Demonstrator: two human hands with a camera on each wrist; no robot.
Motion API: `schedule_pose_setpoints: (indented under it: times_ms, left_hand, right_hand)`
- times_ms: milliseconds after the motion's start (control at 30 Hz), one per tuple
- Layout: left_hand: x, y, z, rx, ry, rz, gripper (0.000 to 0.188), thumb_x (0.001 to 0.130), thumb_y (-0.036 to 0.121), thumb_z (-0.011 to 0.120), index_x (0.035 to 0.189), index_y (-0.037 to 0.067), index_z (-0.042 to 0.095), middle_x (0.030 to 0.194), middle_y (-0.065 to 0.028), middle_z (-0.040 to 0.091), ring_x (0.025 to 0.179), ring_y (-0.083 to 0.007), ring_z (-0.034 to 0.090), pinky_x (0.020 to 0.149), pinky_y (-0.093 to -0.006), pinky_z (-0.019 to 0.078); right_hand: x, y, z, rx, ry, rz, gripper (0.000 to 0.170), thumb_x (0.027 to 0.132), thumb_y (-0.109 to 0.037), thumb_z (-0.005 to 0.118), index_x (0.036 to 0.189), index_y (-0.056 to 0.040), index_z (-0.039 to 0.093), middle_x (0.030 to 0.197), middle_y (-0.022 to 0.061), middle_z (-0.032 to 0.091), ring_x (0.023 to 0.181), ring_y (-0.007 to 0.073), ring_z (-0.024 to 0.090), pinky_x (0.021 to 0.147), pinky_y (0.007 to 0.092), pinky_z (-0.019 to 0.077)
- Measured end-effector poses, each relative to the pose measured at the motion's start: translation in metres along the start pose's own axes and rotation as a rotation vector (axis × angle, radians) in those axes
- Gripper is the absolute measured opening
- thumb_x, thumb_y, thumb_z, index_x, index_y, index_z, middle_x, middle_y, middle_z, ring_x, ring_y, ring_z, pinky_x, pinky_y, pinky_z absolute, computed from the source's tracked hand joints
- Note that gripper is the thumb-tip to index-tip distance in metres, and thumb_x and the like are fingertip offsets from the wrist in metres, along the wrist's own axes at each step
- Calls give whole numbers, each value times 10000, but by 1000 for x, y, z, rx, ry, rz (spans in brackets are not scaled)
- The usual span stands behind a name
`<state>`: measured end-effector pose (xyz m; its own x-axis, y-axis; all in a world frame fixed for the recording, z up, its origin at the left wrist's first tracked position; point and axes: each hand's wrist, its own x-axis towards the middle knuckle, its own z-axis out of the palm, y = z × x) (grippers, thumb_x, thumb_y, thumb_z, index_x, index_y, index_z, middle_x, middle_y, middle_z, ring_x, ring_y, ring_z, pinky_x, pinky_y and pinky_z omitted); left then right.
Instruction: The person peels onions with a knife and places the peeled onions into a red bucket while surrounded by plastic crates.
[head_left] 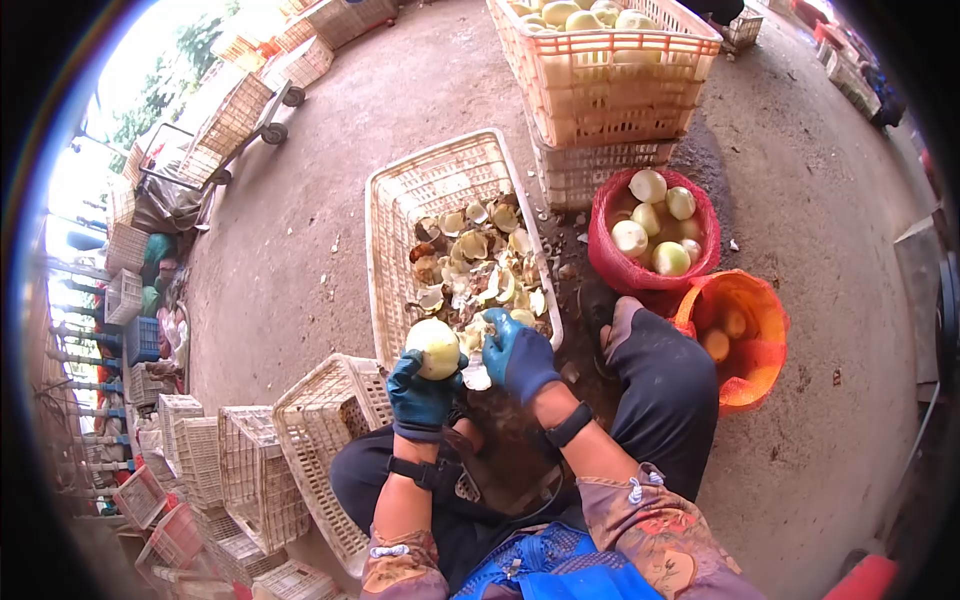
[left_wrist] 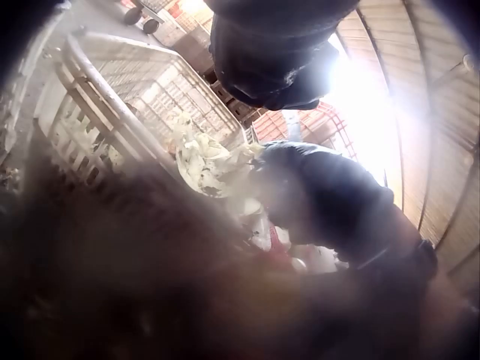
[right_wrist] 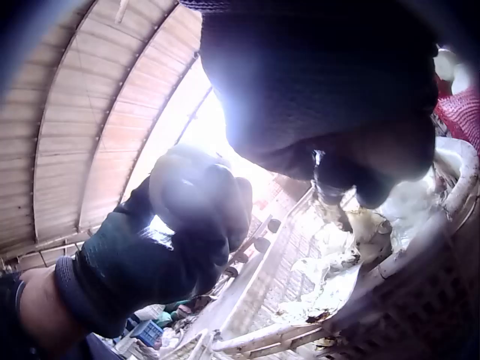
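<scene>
In the head view my left hand [head_left: 420,392], in a dark teal glove, grips a pale round onion [head_left: 433,348] above the near end of a white crate [head_left: 380,255]. Curved onion peels [head_left: 480,245] and brown skins lie in that crate. Close on the right is my gloved right hand [head_left: 520,358], its fingers curled over the peels. A small shiny blade-like piece [right_wrist: 318,161] shows at those fingers in the right wrist view; I cannot tell exactly what it is. Scraps of peel sit just below its fingertips. The left wrist view is dark and blurred in its lower part.
A red-lined bucket [head_left: 597,222] with onions in liquid stands at the right, and an orange bucket [head_left: 765,350] beside it. Stacked crates [head_left: 620,90] full of onions are ahead. Another crate [head_left: 325,410] leans by the left knee. More crates and a cart [head_left: 235,130] line the left.
</scene>
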<state>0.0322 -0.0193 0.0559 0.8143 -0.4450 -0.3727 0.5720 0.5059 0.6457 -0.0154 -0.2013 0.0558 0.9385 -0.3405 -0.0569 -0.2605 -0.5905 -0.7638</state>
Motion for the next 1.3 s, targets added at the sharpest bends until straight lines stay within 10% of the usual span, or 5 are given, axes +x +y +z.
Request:
schedule_pose_setpoints:
  times_ms: [433,733,933,1167,1300]
  left_hand:
    - [-7,8,19,33,-10,89,571,810,297,669,1284,46,473,1105,-145,609,899,-332,638,645,-377,569]
    - [-7,11,32,402,73,295,554,704,135,688,1220,-3,539,1060,-92,634,941,-204,628,852,-323,529]
    - [-16,14,47,405,-1,325,572,695,144,691,1221,-19,538,1065,-88,639,944,-192,631,844,-318,527]
    - [-13,9,50,728,91,437,573,721,127,745,1227,-24,525,1078,-88,624,950,-168,622,859,-302,522]
    - [-16,6,57,721,6,460,665,744,107,718,1333,-48,452,1146,-109,625,952,-177,632,847,-302,530]
  right_hand:
    - [-3,7,15,-104,40,-37,190,841,-158,565,1023,-123,606,803,148,656,686,366,653,582,456,514]
    - [-6,-2,-4,-24,163,-523,256,823,-179,597,1075,-141,617,768,107,632,678,328,633,556,438,473]
    - [9,20,-3,-403,-176,38,238,863,-204,559,1082,-171,645,818,118,693,753,327,676,628,430,526]
    - [-4,-4,1,1233,-233,146,276,932,-157,567,1172,-23,593,820,61,680,639,167,637,598,330,516]
    - [-9,-12,14,1368,-230,169,300,943,-150,563,1208,-9,572,981,32,643,819,91,592,720,247,502]
